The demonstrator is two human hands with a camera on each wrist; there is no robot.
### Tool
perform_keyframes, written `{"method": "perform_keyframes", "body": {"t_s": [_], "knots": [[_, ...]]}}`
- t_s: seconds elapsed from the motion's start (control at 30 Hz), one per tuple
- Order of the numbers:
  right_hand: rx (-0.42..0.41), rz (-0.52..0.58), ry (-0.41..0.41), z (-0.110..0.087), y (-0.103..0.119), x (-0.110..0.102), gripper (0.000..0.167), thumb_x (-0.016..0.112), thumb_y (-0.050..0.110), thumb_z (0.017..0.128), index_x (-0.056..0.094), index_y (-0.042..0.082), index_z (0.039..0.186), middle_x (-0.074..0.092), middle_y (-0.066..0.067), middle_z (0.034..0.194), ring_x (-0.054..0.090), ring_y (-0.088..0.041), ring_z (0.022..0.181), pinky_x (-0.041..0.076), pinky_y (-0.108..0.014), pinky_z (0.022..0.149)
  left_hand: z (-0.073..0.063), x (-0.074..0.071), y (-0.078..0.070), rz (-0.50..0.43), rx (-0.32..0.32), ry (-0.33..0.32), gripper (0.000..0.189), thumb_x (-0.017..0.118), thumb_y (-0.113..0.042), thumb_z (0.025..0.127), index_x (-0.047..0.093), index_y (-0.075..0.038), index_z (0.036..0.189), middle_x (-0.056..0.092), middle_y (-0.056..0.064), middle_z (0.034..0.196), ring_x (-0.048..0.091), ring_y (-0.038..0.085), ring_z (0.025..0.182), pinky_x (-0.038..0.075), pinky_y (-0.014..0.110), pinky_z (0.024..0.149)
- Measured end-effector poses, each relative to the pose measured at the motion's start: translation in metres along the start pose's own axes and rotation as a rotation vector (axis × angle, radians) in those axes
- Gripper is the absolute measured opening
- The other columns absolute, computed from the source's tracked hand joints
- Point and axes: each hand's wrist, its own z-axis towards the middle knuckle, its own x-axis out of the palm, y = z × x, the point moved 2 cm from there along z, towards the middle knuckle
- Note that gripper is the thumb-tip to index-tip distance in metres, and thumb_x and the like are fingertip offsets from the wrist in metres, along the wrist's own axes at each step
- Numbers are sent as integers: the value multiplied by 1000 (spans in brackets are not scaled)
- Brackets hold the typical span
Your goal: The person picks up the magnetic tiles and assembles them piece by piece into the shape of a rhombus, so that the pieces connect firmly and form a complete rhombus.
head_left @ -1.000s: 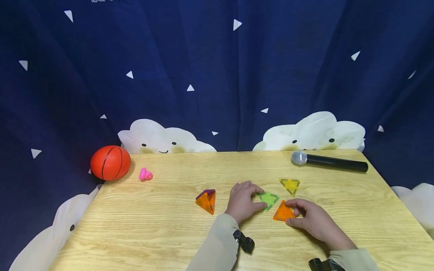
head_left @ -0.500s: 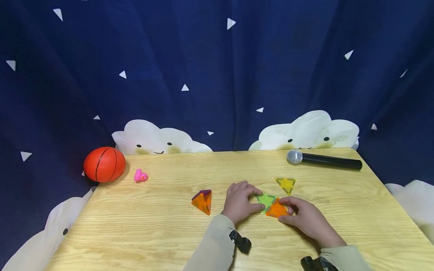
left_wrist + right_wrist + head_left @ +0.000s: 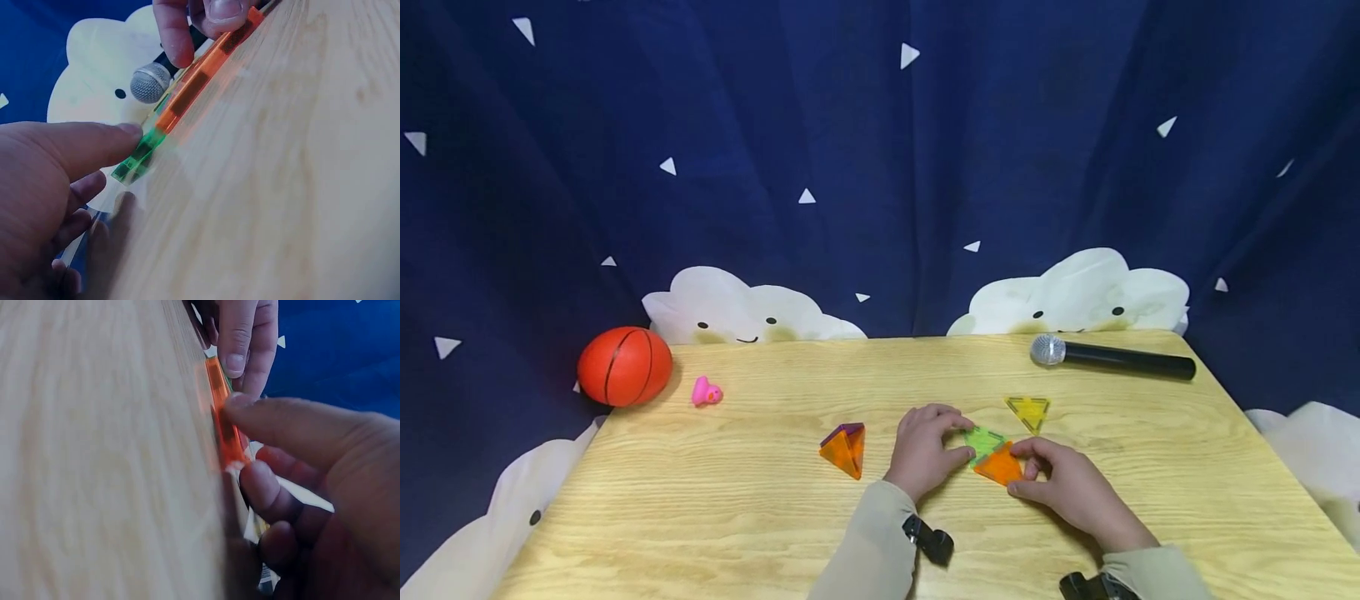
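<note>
A green triangular magnetic tile (image 3: 983,442) lies at the middle of the table, its left side between the thumb and forefinger of my left hand (image 3: 923,454). My right hand (image 3: 1067,483) pinches an orange triangular magnetic tile (image 3: 999,464) by its right side. In the head view the orange tile's upper left edge meets the green tile. The left wrist view has the orange tile (image 3: 203,78) end to end with the green one (image 3: 140,156), both low over the tabletop. Behind my right hand lies a yellow triangular tile (image 3: 1028,412), apart from both.
Left of my left hand stands a small orange and purple pyramid of tiles (image 3: 846,451). A pink toy duck (image 3: 706,392) and a red ball (image 3: 625,367) sit at the back left. A black microphone (image 3: 1120,357) lies at the back right of the wooden table (image 3: 715,517).
My right hand has moved left with the orange tile, closing the gap to the green tile. My left hand stays at the green tile. The head view has shifted slightly.
</note>
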Motion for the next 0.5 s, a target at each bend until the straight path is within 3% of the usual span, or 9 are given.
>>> {"method": "perform_keyframes", "body": {"t_s": [0.1, 0.2, 0.4, 0.5], "knots": [[-2, 50, -18, 0, -2, 0, 40, 83, 29, 83, 68, 11, 115, 58, 1, 81, 51, -15, 74, 40, -28, 68, -2, -1, 0, -24, 12, -35, 25, 78, -28, 88, 75, -26, 113, 64, -8, 116, 55, 16, 115, 30, 44, 113], [-16, 89, -98, 2, -7, 0, 29, 79, 25, 87, 69, 10, 110, 60, 1, 81, 50, -13, 71, 41, -25, 63, -3, -2, 1, -23, 14, -39, 24, 77, -28, 88, 76, -25, 112, 63, -8, 109, 55, 15, 110, 32, 42, 110], [-61, 56, -334, 10, -19, -6, 17, 75, 20, 92, 71, 8, 104, 62, -1, 88, 52, -10, 74, 44, -23, 64, -2, -2, 1, 37, 30, 3, 36, 82, -40, 83, 74, -25, 115, 64, -11, 114, 53, 16, 121, 28, 42, 115], [-74, 40, -401, 15, -23, -10, 20, 74, 18, 92, 70, 6, 107, 63, -5, 98, 54, -10, 81, 45, -19, 69, -3, -3, 2, 56, 24, 27, 40, 81, -43, 82, 73, -26, 118, 63, -12, 117, 50, 17, 126, 27, 43, 117]]}}
